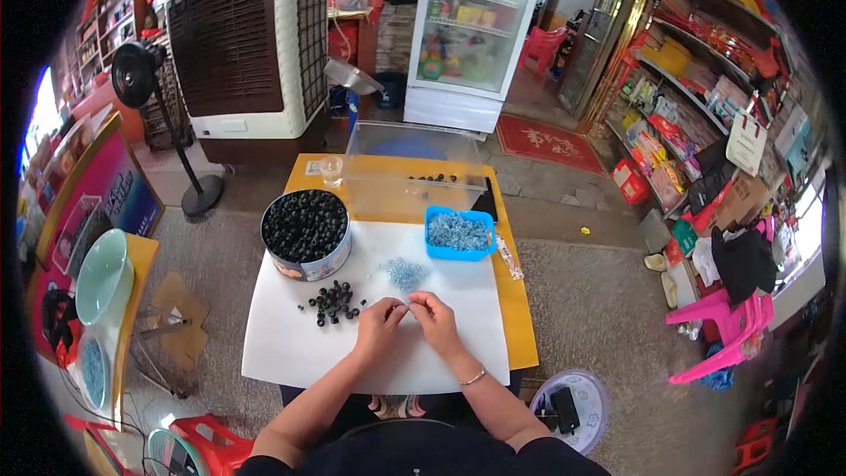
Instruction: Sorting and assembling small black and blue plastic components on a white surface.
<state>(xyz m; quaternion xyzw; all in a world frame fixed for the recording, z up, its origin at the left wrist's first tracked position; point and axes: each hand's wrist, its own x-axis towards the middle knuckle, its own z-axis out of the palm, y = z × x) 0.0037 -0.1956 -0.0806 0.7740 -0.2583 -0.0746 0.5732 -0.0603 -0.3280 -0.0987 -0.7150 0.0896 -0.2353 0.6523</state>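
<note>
My left hand (380,324) and my right hand (437,321) meet over a white sheet (458,335), their fingertips pinched close together. Whatever lies between the fingers is too small to make out. Just beyond the fingertips is a loose heap of tiny light-blue pieces (405,274). Left of my left hand, several small black knobby pieces (335,301) are scattered on the sheet. Behind them stands a round tub (308,268) heaped with the same sort of black pieces (306,222). A bright blue plastic basket (460,255) at the right holds more light-blue pieces (456,231).
Under the sheet is a yellow table (520,317). A clear plastic box (397,185) and a small clear cup (331,169) occupy its far side. A lilac round stool (595,397) with a black device stands at lower right. Another table, left, bears a green bowl (101,278).
</note>
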